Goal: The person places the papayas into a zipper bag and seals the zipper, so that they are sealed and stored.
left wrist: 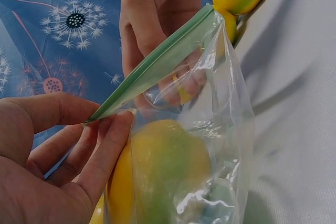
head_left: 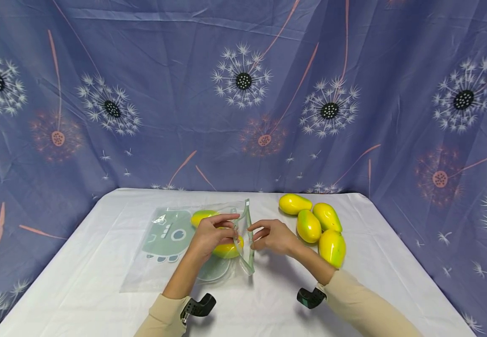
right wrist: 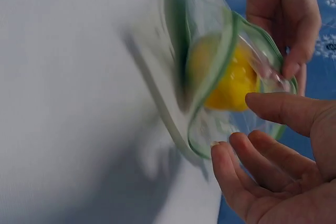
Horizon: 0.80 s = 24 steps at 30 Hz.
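Note:
A clear bag [head_left: 138, 276] with a green monster print and a green zip edge lies on the table, two yellow-green mangoes [head_left: 228, 251] inside it. The left hand [head_left: 210, 236] pinches the bag's green edge between thumb and fingers, as the left wrist view shows. The bag's mouth stands apart, facing right. At that mouth is the right hand [head_left: 276, 238]; in the right wrist view its fingers [right wrist: 226, 166] are bent loosely, thumb apart, with nothing between them. A mango [right wrist: 231, 77] shows through the bag's opening there.
Several loose mangoes [head_left: 309, 226] lie in a group on the white-covered table [head_left: 79, 262], just right of the right hand. A blue cloth [head_left: 176, 107] with dandelion prints hangs behind the table. Each wrist bears a black device.

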Available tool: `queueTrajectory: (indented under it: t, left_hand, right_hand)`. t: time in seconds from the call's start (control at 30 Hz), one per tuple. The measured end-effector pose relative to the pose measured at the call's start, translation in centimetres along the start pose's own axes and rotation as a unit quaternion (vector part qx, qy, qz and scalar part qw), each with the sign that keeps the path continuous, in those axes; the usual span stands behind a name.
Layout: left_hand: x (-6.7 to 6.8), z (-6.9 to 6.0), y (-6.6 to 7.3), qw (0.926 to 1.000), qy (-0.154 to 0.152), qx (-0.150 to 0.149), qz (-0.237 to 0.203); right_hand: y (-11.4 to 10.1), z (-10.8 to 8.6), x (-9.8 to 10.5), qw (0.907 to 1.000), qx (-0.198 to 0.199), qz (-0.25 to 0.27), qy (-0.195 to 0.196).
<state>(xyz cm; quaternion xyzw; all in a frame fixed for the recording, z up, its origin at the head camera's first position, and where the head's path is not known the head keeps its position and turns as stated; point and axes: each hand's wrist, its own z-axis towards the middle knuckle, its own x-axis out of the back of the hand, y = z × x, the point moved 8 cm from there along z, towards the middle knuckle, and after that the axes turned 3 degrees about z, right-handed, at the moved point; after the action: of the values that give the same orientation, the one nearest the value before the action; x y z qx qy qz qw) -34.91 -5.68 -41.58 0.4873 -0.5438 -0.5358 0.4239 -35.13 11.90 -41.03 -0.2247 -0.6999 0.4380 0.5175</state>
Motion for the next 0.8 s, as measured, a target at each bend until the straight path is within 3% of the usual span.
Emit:
queueTrajectory:
  t: [0.17, 0.8]
  left_hand:
    - [-0.1, 0.0, 0.0, 1.0000, 0.004, 0.001, -0.006]
    - [0.0, 0.1, -0.1, 1.0000, -0.003, 0.002, -0.003]
  right_hand:
    - [0.0, -0.6, 2.4, 0.9992, -0.011, -0.018, 0.033]
    - [1.6, -5.0, 11.2, 0.9893, -0.044, -0.106, 0.089]
